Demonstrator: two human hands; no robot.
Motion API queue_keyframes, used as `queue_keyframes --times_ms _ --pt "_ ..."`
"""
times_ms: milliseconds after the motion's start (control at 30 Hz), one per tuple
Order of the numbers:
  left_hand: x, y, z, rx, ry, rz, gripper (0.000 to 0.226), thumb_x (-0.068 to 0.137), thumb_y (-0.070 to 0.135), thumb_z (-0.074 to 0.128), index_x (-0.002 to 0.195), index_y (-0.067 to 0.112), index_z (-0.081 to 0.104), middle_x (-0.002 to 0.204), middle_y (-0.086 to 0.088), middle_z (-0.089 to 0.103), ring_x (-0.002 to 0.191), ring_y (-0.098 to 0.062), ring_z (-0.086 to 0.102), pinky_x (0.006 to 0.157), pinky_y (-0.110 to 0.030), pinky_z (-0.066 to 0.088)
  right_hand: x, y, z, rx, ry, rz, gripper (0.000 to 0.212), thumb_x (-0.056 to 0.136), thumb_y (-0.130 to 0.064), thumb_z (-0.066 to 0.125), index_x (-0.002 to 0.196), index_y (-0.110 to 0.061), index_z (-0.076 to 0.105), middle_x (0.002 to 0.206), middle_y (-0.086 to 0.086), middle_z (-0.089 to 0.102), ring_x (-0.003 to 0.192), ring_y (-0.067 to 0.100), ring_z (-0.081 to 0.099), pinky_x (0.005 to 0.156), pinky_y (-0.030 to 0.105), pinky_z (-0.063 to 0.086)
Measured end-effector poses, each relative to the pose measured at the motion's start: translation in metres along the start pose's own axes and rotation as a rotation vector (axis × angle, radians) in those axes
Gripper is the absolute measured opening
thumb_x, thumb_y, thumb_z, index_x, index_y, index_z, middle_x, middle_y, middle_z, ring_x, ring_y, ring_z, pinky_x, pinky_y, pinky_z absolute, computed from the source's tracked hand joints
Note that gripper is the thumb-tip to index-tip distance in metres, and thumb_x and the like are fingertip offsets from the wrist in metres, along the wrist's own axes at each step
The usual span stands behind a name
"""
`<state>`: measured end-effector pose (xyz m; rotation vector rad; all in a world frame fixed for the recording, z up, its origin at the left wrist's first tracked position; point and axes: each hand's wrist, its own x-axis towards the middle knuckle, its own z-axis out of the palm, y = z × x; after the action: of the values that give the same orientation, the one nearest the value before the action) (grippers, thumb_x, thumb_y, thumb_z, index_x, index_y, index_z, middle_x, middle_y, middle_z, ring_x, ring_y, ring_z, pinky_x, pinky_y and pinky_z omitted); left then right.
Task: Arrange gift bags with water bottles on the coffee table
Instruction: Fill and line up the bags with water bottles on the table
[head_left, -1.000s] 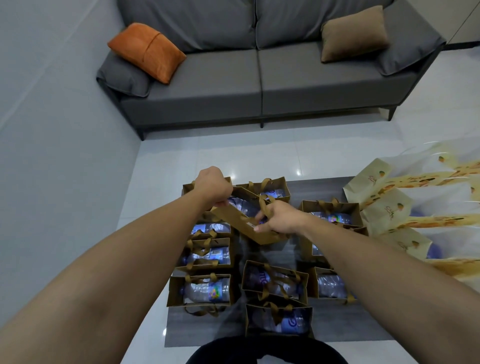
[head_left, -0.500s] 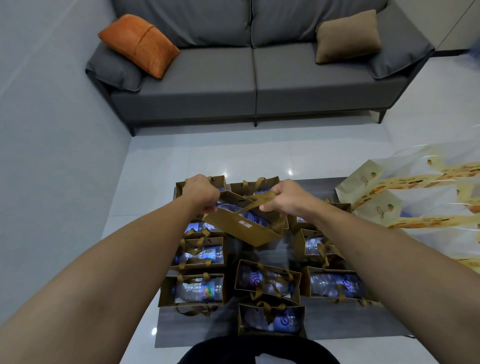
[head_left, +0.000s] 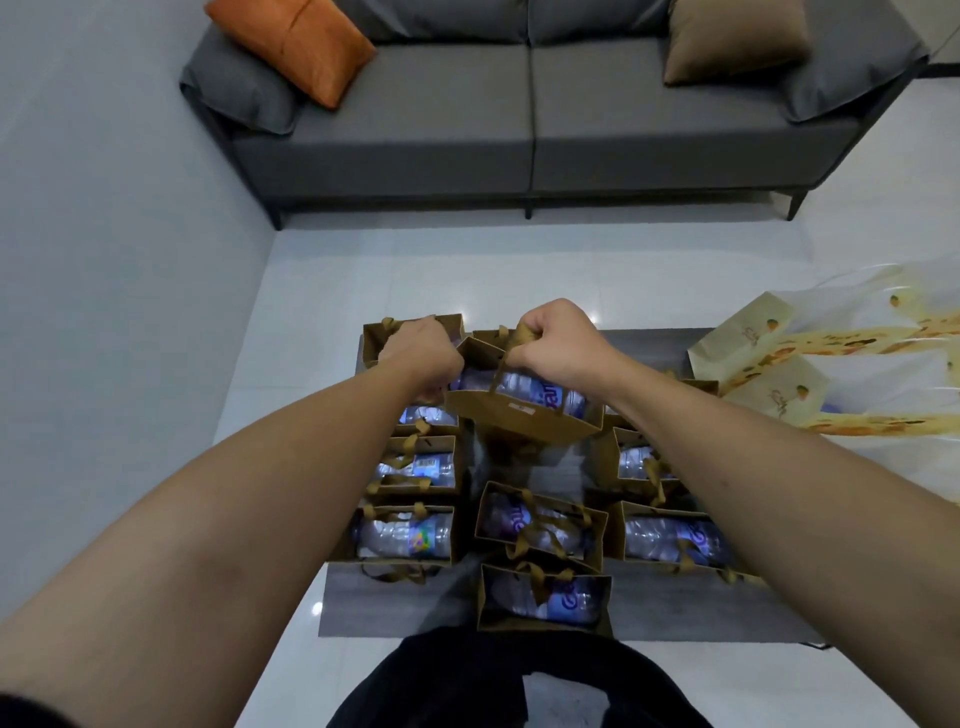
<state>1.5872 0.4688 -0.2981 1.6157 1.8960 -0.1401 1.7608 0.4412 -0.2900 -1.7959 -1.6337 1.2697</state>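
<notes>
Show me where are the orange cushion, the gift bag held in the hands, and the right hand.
orange cushion (head_left: 291, 44): head view, middle of its top face.
held gift bag (head_left: 524, 421): head view, near brown side panel.
right hand (head_left: 558, 338): head view, back of the hand, gripping the bag's handle.

Both forearms (head_left: 270, 519) are bare and sleeveless, above a black garment (head_left: 519, 680) at the lower edge.

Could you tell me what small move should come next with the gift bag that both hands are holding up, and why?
Probably lower the held gift bag into the open gap in the middle column of the coffee table. The right hand grips its ribbon handle, the left hand its edge, and it hangs tilted above that gap, a bottle inside.
</notes>
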Motion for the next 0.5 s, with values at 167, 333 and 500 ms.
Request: queue_keyframes --times_ms 167,333,500 --pt "-0.017 -0.041 0.002 -0.041 0.065 -0.09 0.006 0.087 0.014 0.061 0.083 0.01 0.062 0.078 -0.009 0.067 0.069 -0.023 0.07 0.07 -0.037 0.063 -0.01 -0.015 0.031 -0.039 -0.109 -0.027 0.019 0.078 -0.006 0.074 0.065 -0.01 0.06 0.063 0.011 0.052 0.064 0.023 0.057 0.068 0.047 0.057" --pt "-0.045 -0.098 0.001 -0.074 0.06 -0.214 0.014 0.092 0.018 0.058 0.083 0.008 0.062 0.074 -0.012 0.069 0.063 -0.025 0.073 0.066 -0.037 0.064 -0.025 -0.04 0.077 -0.11 -0.212 -0.084 0.033 0.08 -0.012 0.079 0.057 -0.015 0.054 0.056 0.002 0.049 0.057 0.017 0.055 0.056 0.03 0.049" --pt "-0.068 -0.159 -0.005 -0.077 0.034 -0.283 0.023 0.096 0.02 0.057 0.079 0.004 0.062 0.067 -0.015 0.07 0.054 -0.024 0.072 0.051 -0.029 0.058 -0.047 -0.066 0.121 -0.158 -0.321 -0.082 0.031 0.083 -0.018 0.078 0.062 -0.014 0.056 0.064 0.005 0.052 0.064 0.019 0.057 0.068 0.038 0.054"
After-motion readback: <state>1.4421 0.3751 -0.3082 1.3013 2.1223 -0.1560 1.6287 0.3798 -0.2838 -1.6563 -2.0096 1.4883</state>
